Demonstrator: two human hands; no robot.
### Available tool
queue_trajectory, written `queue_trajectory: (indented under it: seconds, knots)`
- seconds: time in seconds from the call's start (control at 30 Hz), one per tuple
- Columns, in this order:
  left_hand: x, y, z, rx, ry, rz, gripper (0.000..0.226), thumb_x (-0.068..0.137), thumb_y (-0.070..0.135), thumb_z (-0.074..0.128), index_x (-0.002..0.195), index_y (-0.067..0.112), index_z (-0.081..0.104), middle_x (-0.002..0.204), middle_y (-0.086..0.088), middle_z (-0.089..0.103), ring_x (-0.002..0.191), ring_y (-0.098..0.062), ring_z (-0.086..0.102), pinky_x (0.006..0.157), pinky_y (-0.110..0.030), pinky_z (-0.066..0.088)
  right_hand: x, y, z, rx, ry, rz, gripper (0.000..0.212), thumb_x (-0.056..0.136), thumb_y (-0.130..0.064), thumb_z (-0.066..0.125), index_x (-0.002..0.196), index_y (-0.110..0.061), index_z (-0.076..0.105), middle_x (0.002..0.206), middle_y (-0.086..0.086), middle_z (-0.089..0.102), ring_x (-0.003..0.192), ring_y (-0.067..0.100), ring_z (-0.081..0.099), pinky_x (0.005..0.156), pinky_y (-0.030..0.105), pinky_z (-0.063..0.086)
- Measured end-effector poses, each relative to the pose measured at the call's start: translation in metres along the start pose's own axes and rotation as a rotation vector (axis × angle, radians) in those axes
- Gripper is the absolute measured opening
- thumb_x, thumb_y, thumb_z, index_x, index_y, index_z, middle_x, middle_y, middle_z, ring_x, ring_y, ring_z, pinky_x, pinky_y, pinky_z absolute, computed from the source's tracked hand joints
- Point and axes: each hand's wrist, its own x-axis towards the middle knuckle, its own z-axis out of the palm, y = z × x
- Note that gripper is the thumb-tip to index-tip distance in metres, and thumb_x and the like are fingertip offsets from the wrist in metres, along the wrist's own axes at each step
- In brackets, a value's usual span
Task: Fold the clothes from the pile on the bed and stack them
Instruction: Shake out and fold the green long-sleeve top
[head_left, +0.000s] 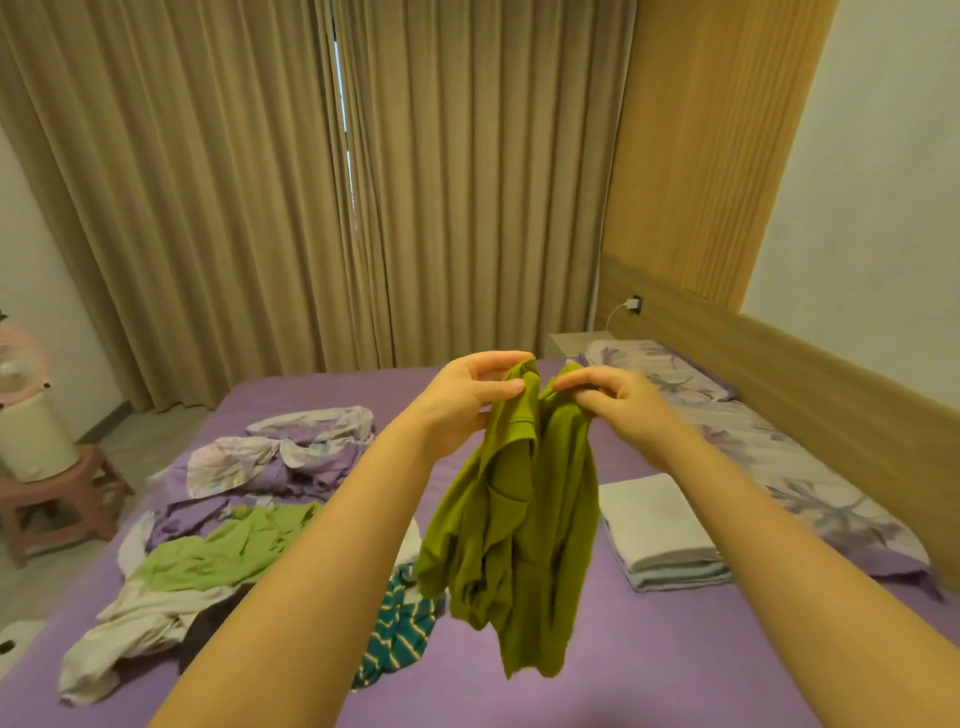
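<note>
I hold an olive-green shirt (519, 519) up over the purple bed (597, 675), my left hand (467, 397) and right hand (615, 402) each pinching its top edge so it hangs free and I can find its shape to fold it. The unfolded pile (208, 551) lies to my left, the folded white stack (660, 530) to my right. The shirt hangs bunched, so I cannot make out its sleeves, and my forearm hides part of the pile.

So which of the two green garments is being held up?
The darker olive shirt, pinched by the left hand and right hand; the lighter green one lies on the bed.
</note>
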Motion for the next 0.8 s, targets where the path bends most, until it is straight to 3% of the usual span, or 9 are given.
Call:
queue_trajectory:
  seconds: [0.13,0.23,0.33,0.47,0.53,0.6,0.67,0.73,0.8]
  knots:
    - [0.006,0.0,0.015,-0.022,-0.047,0.048,0.031,0.089,-0.004,0.057,0.109,0.019,0.066,0.096,0.004,0.073,0.086,-0.01,0.069,0.068,-0.025,0.056,-0.005,-0.007,0.009,-0.1,-0.074,0.004,0.03,0.083,-0.014,0.07,0.097,-0.04,0.064,0.108,-0.013,0.06,0.1,-0.003,0.057,0.081,0.01,0.046]
    - [0.006,0.001,0.021,0.001,-0.023,0.085,0.033,0.088,-0.006,0.058,0.114,0.014,0.064,0.099,0.0,0.071,0.085,-0.01,0.069,0.069,-0.022,0.056,-0.003,-0.005,0.013,-0.214,0.097,-0.011,0.012,0.084,-0.014,0.069,0.09,-0.024,0.07,0.1,0.002,0.061,0.094,0.013,0.057,0.083,0.023,0.045]
    - [0.009,0.005,0.024,0.062,0.027,0.095,0.034,0.088,-0.003,0.061,0.117,0.015,0.063,0.105,-0.008,0.069,0.09,-0.017,0.067,0.079,-0.027,0.057,-0.005,0.0,0.003,-0.202,0.135,-0.002,0.005,0.087,-0.019,0.066,0.091,-0.018,0.069,0.098,0.002,0.062,0.093,0.014,0.056,0.08,0.024,0.044]
    - [0.009,0.006,0.032,0.234,0.051,0.012,0.033,0.087,0.026,0.068,0.118,0.015,0.064,0.096,-0.008,0.072,0.082,-0.018,0.069,0.078,-0.032,0.056,-0.004,0.008,-0.019,-0.089,0.166,0.033,0.008,0.09,-0.02,0.061,0.089,-0.022,0.069,0.093,-0.002,0.066,0.089,0.009,0.06,0.074,0.02,0.047]
    - [0.008,0.002,0.038,0.404,-0.037,-0.059,0.037,0.085,0.046,0.063,0.104,0.015,0.069,0.077,0.002,0.069,0.064,-0.011,0.062,0.059,-0.024,0.051,-0.003,0.013,-0.029,0.027,0.19,0.077,0.012,0.092,-0.017,0.058,0.086,-0.022,0.067,0.085,-0.005,0.065,0.08,0.007,0.059,0.066,0.015,0.046]
    - [0.007,-0.006,0.044,0.579,-0.167,-0.089,0.038,0.084,0.051,0.062,0.094,0.015,0.068,0.068,0.005,0.059,0.056,-0.009,0.05,0.052,-0.02,0.039,-0.001,0.022,-0.042,0.12,0.225,0.135,0.015,0.094,-0.016,0.054,0.084,-0.02,0.065,0.084,0.001,0.063,0.079,0.013,0.057,0.068,0.024,0.047]
    - [0.008,-0.015,0.048,0.663,-0.265,-0.138,0.029,0.083,0.041,0.069,0.097,0.015,0.07,0.083,0.003,0.069,0.076,-0.013,0.062,0.073,-0.026,0.05,0.0,0.032,-0.059,0.133,0.227,0.168,0.016,0.095,-0.017,0.051,0.085,-0.018,0.063,0.085,0.005,0.061,0.081,0.018,0.056,0.072,0.032,0.047]
    - [0.007,-0.022,0.05,0.742,-0.283,-0.186,0.029,0.082,0.031,0.072,0.105,0.012,0.069,0.103,-0.004,0.071,0.1,-0.02,0.064,0.097,-0.038,0.048,-0.001,0.042,-0.08,0.126,0.201,0.179,0.016,0.096,-0.018,0.05,0.085,-0.017,0.062,0.082,0.004,0.06,0.079,0.018,0.056,0.071,0.032,0.047]
    - [0.008,-0.029,0.052,0.797,-0.255,-0.207,0.03,0.084,0.024,0.072,0.11,0.013,0.067,0.111,-0.003,0.069,0.107,-0.02,0.061,0.101,-0.038,0.044,-0.002,0.054,-0.1,0.129,0.177,0.184,0.017,0.096,-0.018,0.049,0.084,-0.018,0.062,0.077,0.002,0.06,0.075,0.017,0.056,0.067,0.03,0.047]
